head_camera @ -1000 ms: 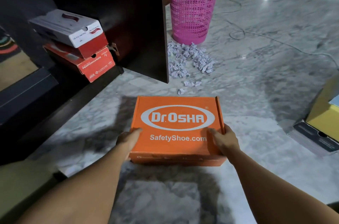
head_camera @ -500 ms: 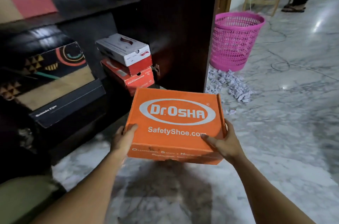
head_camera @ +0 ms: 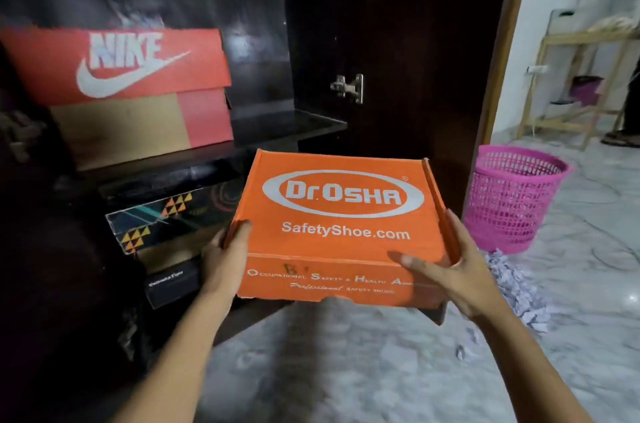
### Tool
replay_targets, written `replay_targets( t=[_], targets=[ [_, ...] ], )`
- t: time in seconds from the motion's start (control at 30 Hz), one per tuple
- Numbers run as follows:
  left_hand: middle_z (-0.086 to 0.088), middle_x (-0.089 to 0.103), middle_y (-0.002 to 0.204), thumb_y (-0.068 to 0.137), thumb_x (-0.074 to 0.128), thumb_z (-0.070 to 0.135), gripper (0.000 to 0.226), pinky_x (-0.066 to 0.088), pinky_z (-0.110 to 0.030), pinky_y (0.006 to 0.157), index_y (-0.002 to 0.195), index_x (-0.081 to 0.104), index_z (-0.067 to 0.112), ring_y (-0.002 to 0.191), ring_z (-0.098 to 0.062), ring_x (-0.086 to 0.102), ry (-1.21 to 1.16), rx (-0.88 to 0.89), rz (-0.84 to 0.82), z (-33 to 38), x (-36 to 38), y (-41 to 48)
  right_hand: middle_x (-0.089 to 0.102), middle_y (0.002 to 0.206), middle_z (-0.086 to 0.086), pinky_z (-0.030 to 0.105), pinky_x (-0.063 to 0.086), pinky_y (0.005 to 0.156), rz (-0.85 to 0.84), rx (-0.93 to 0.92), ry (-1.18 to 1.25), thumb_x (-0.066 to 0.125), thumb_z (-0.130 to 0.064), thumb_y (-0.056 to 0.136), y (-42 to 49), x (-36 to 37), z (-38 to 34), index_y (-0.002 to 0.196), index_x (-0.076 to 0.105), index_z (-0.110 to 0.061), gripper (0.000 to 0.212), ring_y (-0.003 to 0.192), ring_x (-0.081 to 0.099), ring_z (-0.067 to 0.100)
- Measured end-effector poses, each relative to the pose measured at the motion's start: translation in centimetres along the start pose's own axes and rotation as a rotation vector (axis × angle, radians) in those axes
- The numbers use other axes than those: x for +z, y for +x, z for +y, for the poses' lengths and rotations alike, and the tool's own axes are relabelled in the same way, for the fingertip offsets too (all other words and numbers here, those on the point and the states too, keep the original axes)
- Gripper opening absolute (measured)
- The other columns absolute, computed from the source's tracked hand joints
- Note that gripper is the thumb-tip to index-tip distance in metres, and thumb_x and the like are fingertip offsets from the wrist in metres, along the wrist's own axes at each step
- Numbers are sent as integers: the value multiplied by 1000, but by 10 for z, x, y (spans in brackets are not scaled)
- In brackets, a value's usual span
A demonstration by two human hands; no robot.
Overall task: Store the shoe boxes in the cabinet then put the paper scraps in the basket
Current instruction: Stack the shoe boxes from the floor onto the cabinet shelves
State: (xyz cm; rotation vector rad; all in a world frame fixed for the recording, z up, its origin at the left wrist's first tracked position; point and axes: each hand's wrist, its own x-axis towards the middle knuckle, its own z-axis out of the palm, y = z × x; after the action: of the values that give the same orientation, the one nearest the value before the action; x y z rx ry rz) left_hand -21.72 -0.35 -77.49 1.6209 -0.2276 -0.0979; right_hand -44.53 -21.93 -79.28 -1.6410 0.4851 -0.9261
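Observation:
An orange Dr.Osha shoe box [head_camera: 341,225] is up in the air in front of the open dark cabinet [head_camera: 294,132]. My left hand [head_camera: 227,260] grips its left side, thumb on the lid. My right hand [head_camera: 450,270] grips its right front corner, thumb across the front face. A red Nike box [head_camera: 131,87] stands on the cabinet's upper shelf. Below it lies a black patterned box [head_camera: 162,218]. A pink mesh basket [head_camera: 509,197] stands on the floor to the right, with paper scraps [head_camera: 516,287] heaped in front of it.
The open cabinet door [head_camera: 398,42] with a metal hinge [head_camera: 348,87] stands just behind the held box. A wooden frame [head_camera: 575,87] is at the far right by the wall. Part of a person's foot shows at the right edge. The floor is grey marble [head_camera: 346,370].
Both hands have lifted the orange box from near the floor up toward the cabinet's shelves. My view has risen, so the Nike box on the upper shelf now shows.

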Motion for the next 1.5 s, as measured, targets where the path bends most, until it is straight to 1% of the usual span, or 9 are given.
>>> replay_targets(
  t=[0.17, 0.37, 0.5, 0.7, 0.93, 1.23, 1.37, 1.43, 1.5],
  targets=[
    [-1, 73, 87, 92, 57, 46, 24, 52, -33, 72, 83, 70, 27, 82, -23, 69, 78, 272, 14, 99, -21, 23, 47, 117, -28, 9, 48, 67, -88, -175, -85, 89, -17, 59, 45, 0, -66, 139, 30, -42, 102, 93, 53, -23],
    [4, 73, 80, 81, 61, 53, 23, 54, -35, 73, 84, 71, 32, 73, -19, 69, 141, 528, -9, 191, -41, 49, 48, 119, -22, 22, 48, 82, -3, -333, -10, 88, -33, 55, 105, 29, -126, 132, 42, -37, 90, 106, 53, -1],
    [11, 66, 76, 83, 69, 45, 14, 49, -30, 70, 80, 68, 31, 69, -11, 62, 59, 613, 108, 235, -48, 70, 56, 121, -10, 25, 53, 80, -20, -366, 81, 86, -36, 55, 147, 56, -163, 128, 49, -31, 82, 104, 62, 7],
    [11, 67, 96, 77, 76, 47, 44, 49, -24, 69, 114, 63, 26, 81, -10, 64, -24, 675, 231, 299, -75, 113, 57, 119, -11, 19, 53, 71, -112, -425, 108, 85, -40, 57, 222, 107, -238, 128, 45, -32, 82, 100, 64, 8],
    [1, 68, 111, 73, 79, 49, 55, 56, -34, 80, 121, 59, 28, 92, -18, 68, -86, 616, 359, 348, -112, 164, 59, 117, -10, 19, 52, 72, -196, -397, 126, 84, -37, 68, 287, 187, -302, 132, 43, -33, 76, 96, 66, 8],
    [-3, 61, 121, 76, 74, 54, 67, 54, -42, 92, 130, 51, 22, 104, -23, 63, 51, 508, 505, 343, -138, 215, 55, 126, -7, 22, 47, 83, -287, -337, 28, 79, -43, 77, 329, 246, -296, 149, 27, -31, 89, 105, 59, 7],
    [-10, 48, 140, 83, 69, 49, 73, 43, -38, 102, 142, 40, 18, 127, -29, 49, 127, 501, 579, 340, -139, 229, 56, 131, -7, 38, 43, 107, -259, -292, -55, 77, -50, 76, 339, 272, -297, 149, 30, -28, 90, 118, 56, 15],
    [-15, 32, 152, 90, 63, 41, 70, 33, -44, 111, 149, 33, 19, 141, -32, 29, 266, 596, 663, 337, -132, 232, 57, 128, -2, 40, 43, 108, -185, -304, -96, 77, -49, 76, 343, 288, -294, 139, 42, -26, 76, 116, 57, 17],
    [-15, 15, 160, 95, 56, 35, 61, 19, -51, 119, 150, 33, 23, 148, -35, 7, 464, 716, 724, 330, -121, 240, 42, 135, 6, 38, 38, 110, -116, -314, -161, 75, -47, 79, 343, 303, -292, 143, 37, -25, 78, 119, 49, 19]
  ],
)
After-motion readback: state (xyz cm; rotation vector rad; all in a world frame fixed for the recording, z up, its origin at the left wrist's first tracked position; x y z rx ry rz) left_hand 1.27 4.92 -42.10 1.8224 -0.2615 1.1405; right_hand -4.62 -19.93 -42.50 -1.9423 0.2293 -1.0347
